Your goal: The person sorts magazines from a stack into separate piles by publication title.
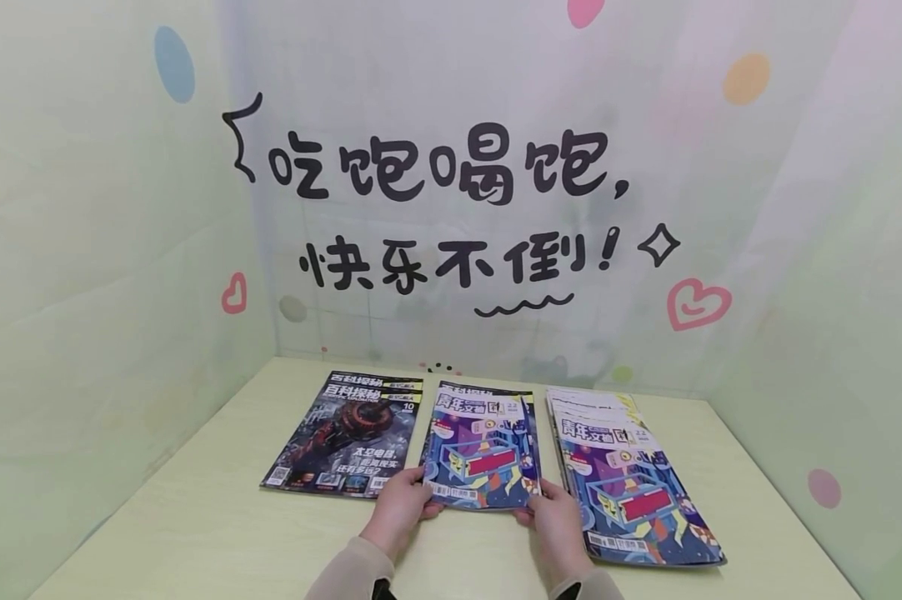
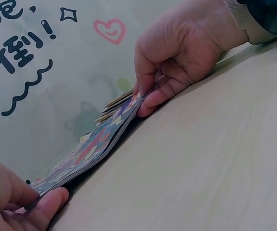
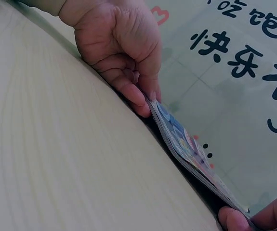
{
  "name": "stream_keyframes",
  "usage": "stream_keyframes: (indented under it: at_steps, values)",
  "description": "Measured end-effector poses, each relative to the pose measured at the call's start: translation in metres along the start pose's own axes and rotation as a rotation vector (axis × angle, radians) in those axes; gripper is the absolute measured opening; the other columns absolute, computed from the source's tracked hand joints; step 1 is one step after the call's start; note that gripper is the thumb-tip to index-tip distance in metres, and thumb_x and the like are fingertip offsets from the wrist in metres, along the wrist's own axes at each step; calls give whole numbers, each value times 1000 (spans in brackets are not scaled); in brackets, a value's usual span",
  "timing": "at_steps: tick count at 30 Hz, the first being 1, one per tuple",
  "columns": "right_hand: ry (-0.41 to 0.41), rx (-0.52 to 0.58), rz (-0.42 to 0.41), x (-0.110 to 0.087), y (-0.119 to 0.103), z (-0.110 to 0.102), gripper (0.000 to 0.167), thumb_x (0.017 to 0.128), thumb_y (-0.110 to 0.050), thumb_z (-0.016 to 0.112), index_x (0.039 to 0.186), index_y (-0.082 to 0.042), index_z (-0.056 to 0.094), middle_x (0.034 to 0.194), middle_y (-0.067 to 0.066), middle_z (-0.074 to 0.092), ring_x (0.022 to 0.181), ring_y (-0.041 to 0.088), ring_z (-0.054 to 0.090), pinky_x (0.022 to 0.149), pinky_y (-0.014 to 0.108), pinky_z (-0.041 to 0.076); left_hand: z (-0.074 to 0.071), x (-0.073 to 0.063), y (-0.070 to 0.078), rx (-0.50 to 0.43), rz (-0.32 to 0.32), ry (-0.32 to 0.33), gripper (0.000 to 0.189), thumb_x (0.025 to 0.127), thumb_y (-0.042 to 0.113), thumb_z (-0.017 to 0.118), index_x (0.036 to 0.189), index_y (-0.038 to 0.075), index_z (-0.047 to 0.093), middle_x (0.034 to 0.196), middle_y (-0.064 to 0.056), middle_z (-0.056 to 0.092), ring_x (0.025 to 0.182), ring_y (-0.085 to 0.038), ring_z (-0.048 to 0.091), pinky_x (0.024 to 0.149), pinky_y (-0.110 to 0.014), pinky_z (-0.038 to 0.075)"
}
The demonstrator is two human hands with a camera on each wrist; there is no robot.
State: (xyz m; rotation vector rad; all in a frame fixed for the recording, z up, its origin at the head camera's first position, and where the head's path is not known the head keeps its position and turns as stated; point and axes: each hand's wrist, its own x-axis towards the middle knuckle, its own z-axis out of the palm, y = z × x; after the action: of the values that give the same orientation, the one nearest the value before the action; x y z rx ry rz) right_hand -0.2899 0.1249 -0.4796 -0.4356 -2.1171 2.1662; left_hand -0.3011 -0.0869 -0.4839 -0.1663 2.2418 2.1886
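Note:
A purple-and-blue magazine [image 1: 481, 458] lies in the middle, over another magazine whose dark top edge shows behind it. My left hand [image 1: 403, 504] pinches its near left corner, thumb on the cover and fingers beneath. At the near right corner my right hand [image 1: 556, 521] pinches it the same way. Both wrist views show the magazine's near edge [image 2: 107, 147] lifted a little off the table, with a dark gap below. In the right wrist view the left hand [image 3: 121, 48] grips the far corner of the magazine [image 3: 189, 154].
Left of my hands lies a pile of dark magazines [image 1: 346, 437] with a space cover. On the right is a fanned pile of magazines [image 1: 631, 492], its top cover matching the held one. The pale table [image 1: 218, 533] meets fabric walls [image 1: 451, 333] at the back and sides.

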Motion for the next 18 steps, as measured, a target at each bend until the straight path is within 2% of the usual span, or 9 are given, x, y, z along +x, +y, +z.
stream_keyframes:
  at_steps: [7,14,18]
  values:
    - [4,59,-13,-2,1,-1,54,86,12,42,138,19,31,129,40,42,64,15,61,63,26,55,2,0,1,-21,-1,20,47,90,-10,45,135,-21,35,115,-32,53,70,-16,63,67,-30,57]
    - [10,138,-11,-1,2,-1,53,86,13,44,138,17,34,111,29,52,65,14,59,62,25,54,3,-1,3,-72,-17,20,48,91,-10,45,137,-20,33,122,-34,47,75,-17,63,70,-31,57]
    - [7,161,-24,-1,1,-1,54,87,13,44,140,16,33,112,27,51,68,15,58,63,25,54,4,0,4,-81,-22,32,49,91,-10,46,138,-18,33,124,-33,47,76,-17,62,70,-30,57]
